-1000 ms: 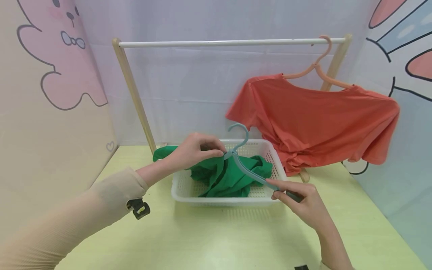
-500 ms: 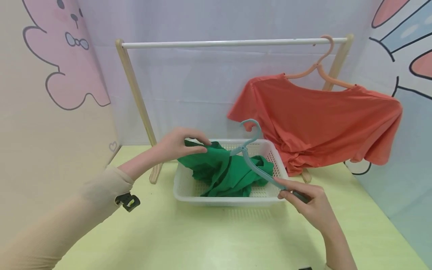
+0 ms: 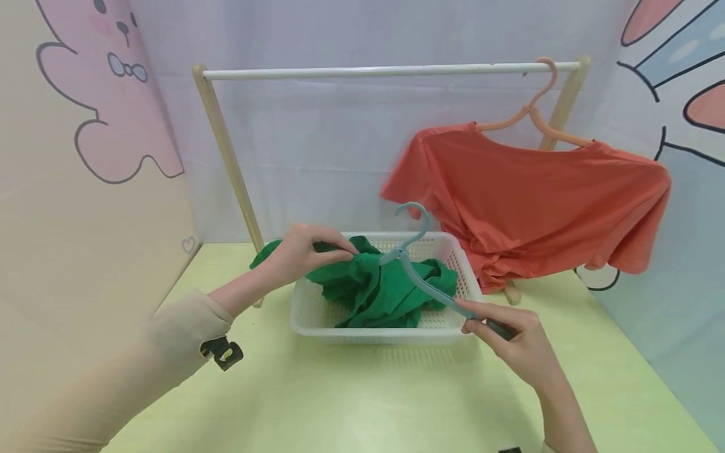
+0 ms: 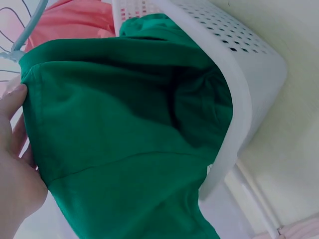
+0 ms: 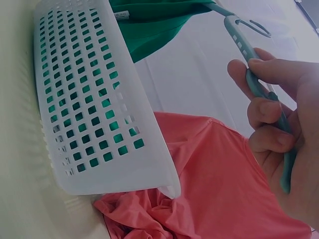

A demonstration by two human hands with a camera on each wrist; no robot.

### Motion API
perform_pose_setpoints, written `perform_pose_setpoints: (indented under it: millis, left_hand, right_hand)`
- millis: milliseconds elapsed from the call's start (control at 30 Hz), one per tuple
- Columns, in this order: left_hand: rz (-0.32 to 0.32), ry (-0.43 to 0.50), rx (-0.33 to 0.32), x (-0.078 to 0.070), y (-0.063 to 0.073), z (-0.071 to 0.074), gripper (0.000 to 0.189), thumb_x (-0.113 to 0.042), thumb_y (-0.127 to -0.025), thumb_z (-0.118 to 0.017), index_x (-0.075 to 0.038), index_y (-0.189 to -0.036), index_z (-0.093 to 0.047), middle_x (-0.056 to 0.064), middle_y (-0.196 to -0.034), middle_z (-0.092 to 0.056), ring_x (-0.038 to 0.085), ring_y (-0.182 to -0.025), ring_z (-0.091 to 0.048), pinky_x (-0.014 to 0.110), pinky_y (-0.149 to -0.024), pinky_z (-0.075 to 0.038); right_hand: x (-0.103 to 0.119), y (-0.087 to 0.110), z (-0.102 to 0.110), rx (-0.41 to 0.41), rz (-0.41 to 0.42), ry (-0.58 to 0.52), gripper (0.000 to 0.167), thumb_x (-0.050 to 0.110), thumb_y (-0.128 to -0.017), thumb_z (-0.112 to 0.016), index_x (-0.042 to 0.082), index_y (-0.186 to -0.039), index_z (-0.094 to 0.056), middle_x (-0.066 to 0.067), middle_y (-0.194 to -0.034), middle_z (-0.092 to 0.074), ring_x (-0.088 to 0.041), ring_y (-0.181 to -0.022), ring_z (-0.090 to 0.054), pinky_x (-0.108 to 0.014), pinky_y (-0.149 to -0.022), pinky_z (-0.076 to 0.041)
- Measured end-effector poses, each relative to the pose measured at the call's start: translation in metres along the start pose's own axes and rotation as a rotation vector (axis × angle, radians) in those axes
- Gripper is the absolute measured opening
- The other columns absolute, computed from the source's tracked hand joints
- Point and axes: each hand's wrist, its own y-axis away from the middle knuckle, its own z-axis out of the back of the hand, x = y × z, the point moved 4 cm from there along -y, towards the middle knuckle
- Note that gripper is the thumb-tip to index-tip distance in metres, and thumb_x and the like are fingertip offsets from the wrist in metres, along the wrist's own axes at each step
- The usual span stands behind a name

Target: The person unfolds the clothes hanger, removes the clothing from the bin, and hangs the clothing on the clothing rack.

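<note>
My left hand (image 3: 303,255) pinches the edge of a green shirt (image 3: 391,296) between thumb and fingers, just left of the hanger's neck. The rest of the shirt lies bunched in a white basket (image 3: 374,335). A blue-green clothes hanger (image 3: 427,288) slants above the basket, hook upward; its left arm runs into the shirt and is hidden there. My right hand (image 3: 518,343) grips the hanger's bare right arm near its end. In the left wrist view the shirt (image 4: 114,119) is spread from my fingers to the basket's rim. The right wrist view shows my fingers (image 5: 271,112) curled round the hanger.
Behind the basket stands a rack with a white rail (image 3: 362,72) and wooden posts. An orange hanger (image 3: 529,113) with a red T-shirt (image 3: 532,201) hangs at its right end, the shirt reaching down beside the basket. All stands on a pale yellow-green table (image 3: 362,396).
My left hand has moved left from the hanger's neck, then slightly back right, keeping the shirt's edge. The hanger and my right hand have shifted slightly right.
</note>
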Motion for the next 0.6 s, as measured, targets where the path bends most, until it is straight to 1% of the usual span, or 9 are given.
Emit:
perform_pose_setpoints:
  millis: [67,133,233,367,467,600]
  left_hand:
    - [-0.017,0.019,0.02,-0.0023,-0.0009,-0.0023,0.013,-0.015,-0.089,-0.073,-0.017,-0.1,-0.079,-0.001,-0.098,-0.078,0.008,-0.093,-0.071,0.024,-0.084,-0.056]
    - [-0.041,0.014,0.049,-0.0035,-0.0016,-0.0031,0.015,-0.014,-0.089,-0.073,-0.017,-0.103,-0.079,-0.002,-0.099,-0.078,0.008,-0.093,-0.071,0.024,-0.083,-0.056]
    - [-0.084,-0.011,0.103,-0.0029,-0.0004,-0.0019,0.023,-0.01,-0.088,-0.073,-0.016,-0.11,-0.077,-0.001,-0.105,-0.077,0.01,-0.097,-0.071,0.026,-0.084,-0.057]
    - [-0.127,-0.058,0.163,-0.001,0.0026,0.0,0.031,-0.007,-0.088,-0.073,-0.015,-0.118,-0.074,0.0,-0.115,-0.075,0.014,-0.108,-0.07,0.03,-0.092,-0.057]
    - [-0.135,-0.065,0.176,-0.0004,0.0049,0.0003,0.033,-0.008,-0.088,-0.073,-0.015,-0.12,-0.073,0.001,-0.118,-0.074,0.016,-0.112,-0.069,0.031,-0.093,-0.057]
    - [-0.119,-0.035,0.153,0.0008,0.0077,-0.0003,0.031,-0.007,-0.088,-0.073,-0.014,-0.118,-0.073,0.002,-0.116,-0.074,0.016,-0.109,-0.07,0.03,-0.09,-0.057]
  right_hand:
    - [0.0003,-0.0013,-0.0005,-0.001,0.006,0.024,0.046,-0.029,-0.076,-0.061,-0.011,-0.118,-0.066,0.003,-0.089,-0.076,-0.004,-0.077,-0.068,-0.02,-0.052,-0.045]
    - [0.0007,-0.002,-0.0005,-0.004,0.004,0.038,0.045,-0.028,-0.077,-0.061,-0.01,-0.118,-0.067,0.003,-0.088,-0.076,-0.003,-0.077,-0.068,-0.02,-0.053,-0.045]
    - [0.002,-0.0027,-0.0006,-0.009,0.0,0.047,0.044,-0.028,-0.077,-0.061,-0.009,-0.117,-0.067,0.004,-0.086,-0.075,-0.002,-0.075,-0.067,-0.021,-0.048,-0.041]
    - [0.0039,-0.0035,-0.0016,-0.008,-0.006,0.05,0.043,-0.026,-0.079,-0.062,-0.008,-0.117,-0.068,0.007,-0.087,-0.075,0.0,-0.072,-0.065,-0.023,-0.043,-0.035]
    - [0.0047,-0.0039,-0.0027,-0.001,-0.008,0.051,0.043,-0.026,-0.079,-0.062,-0.008,-0.118,-0.068,0.007,-0.087,-0.075,-0.001,-0.067,-0.062,-0.023,-0.042,-0.034]
    - [0.0045,-0.0037,-0.0044,0.012,-0.042,0.101,0.043,-0.023,-0.08,-0.063,-0.005,-0.118,-0.069,0.009,-0.085,-0.074,-0.001,-0.053,-0.051,-0.021,-0.04,-0.035]
